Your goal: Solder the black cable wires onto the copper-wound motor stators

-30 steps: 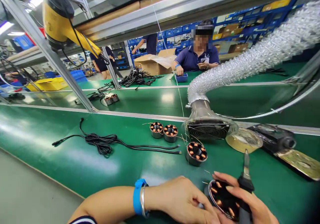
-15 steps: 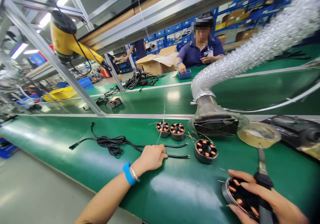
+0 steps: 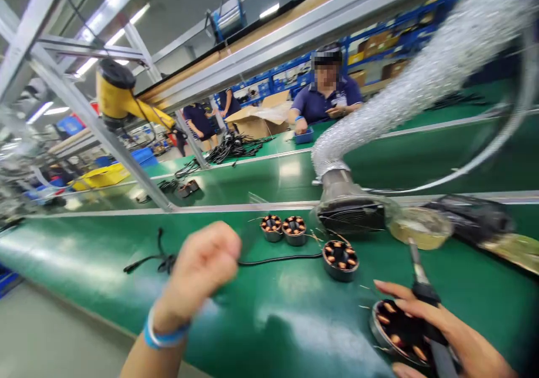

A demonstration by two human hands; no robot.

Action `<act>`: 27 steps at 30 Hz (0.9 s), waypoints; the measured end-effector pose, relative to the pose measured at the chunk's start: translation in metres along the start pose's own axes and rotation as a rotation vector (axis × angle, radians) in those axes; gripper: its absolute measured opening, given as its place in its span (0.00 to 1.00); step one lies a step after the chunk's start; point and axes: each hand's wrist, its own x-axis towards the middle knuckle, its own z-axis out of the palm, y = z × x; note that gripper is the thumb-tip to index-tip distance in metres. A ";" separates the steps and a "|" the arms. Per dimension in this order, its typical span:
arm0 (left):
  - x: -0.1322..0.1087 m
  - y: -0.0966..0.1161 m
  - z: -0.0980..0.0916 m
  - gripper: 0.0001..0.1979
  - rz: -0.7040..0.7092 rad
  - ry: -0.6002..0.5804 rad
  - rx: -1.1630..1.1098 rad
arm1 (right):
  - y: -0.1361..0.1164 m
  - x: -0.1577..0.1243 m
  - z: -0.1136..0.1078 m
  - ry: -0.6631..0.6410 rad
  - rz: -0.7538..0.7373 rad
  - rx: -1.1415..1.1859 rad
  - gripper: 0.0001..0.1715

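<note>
My left hand (image 3: 206,265) is a blurred fist raised above the bench; I cannot make out what its fingers hold. Behind it a black cable (image 3: 280,258) runs right to a motor stator (image 3: 341,261) with copper windings. The cable's plug end (image 3: 137,265) lies left of the fist. My right hand (image 3: 450,322) grips a soldering iron (image 3: 421,279), tip pointing up and away, and also has its fingers around another stator (image 3: 398,333) with thin wire leads. Two smaller-looking stators, one left (image 3: 271,228) and one right (image 3: 294,231), stand side by side farther back.
A fume extractor (image 3: 351,215) on a silver duct (image 3: 391,94) stands behind the stators. Beside it are a round yellowish dish (image 3: 421,229) and a black bag (image 3: 469,218). A metal rail (image 3: 252,205) divides the green bench. Across it sits a co-worker (image 3: 326,97) with a blue box (image 3: 304,135).
My left hand has moved left and up from the cable ends, and only one cable now shows right of it. My right hand still holds the iron and stator. The view has shifted slightly.
</note>
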 end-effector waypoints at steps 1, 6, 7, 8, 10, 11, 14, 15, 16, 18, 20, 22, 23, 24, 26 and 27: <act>-0.005 -0.012 0.025 0.12 -0.115 -0.167 0.074 | -0.011 0.005 -0.006 -0.025 -0.053 0.024 0.29; -0.022 -0.074 0.108 0.09 -0.209 -0.457 0.337 | -0.059 0.025 -0.011 -0.006 0.016 0.074 0.25; -0.023 -0.082 0.114 0.09 -0.178 -0.468 0.365 | -0.064 0.027 -0.008 0.003 0.059 0.115 0.21; -0.024 -0.089 0.118 0.09 -0.148 -0.486 0.382 | -0.067 0.027 -0.004 0.000 0.089 0.145 0.18; -0.025 -0.097 0.122 0.08 -0.091 -0.534 0.393 | -0.071 0.025 0.000 0.003 0.110 0.180 0.16; -0.024 -0.099 0.123 0.07 -0.069 -0.556 0.397 | -0.072 0.024 0.001 0.009 0.102 0.188 0.16; -0.019 -0.096 0.125 0.07 -0.068 -0.585 0.425 | -0.076 0.020 -0.002 0.030 0.062 0.222 0.18; -0.016 -0.093 0.125 0.07 -0.083 -0.594 0.437 | -0.077 0.019 -0.004 0.043 0.055 0.230 0.18; -0.012 -0.089 0.124 0.08 -0.100 -0.614 0.445 | -0.077 0.018 -0.005 0.059 0.058 0.232 0.17; -0.001 -0.078 0.123 0.11 -0.124 -0.656 0.435 | -0.076 0.017 -0.004 0.091 0.078 0.221 0.15; 0.010 -0.067 0.124 0.16 -0.114 -0.651 0.369 | -0.077 0.017 -0.001 0.097 0.088 0.214 0.14; 0.019 -0.061 0.129 0.20 -0.078 -0.613 0.237 | -0.079 0.018 0.002 0.076 0.066 0.212 0.15; 0.022 -0.060 0.133 0.21 -0.065 -0.609 0.158 | -0.080 0.018 0.004 0.072 0.044 0.205 0.16; 0.024 -0.061 0.137 0.22 -0.061 -0.618 0.082 | -0.082 0.019 0.004 0.078 0.020 0.189 0.17; 0.023 -0.065 0.146 0.24 -0.096 -0.654 -0.066 | -0.086 0.020 0.004 0.101 -0.025 0.137 0.18; 0.021 -0.068 0.149 0.25 -0.130 -0.675 -0.142 | -0.087 0.021 0.004 0.111 -0.039 0.113 0.18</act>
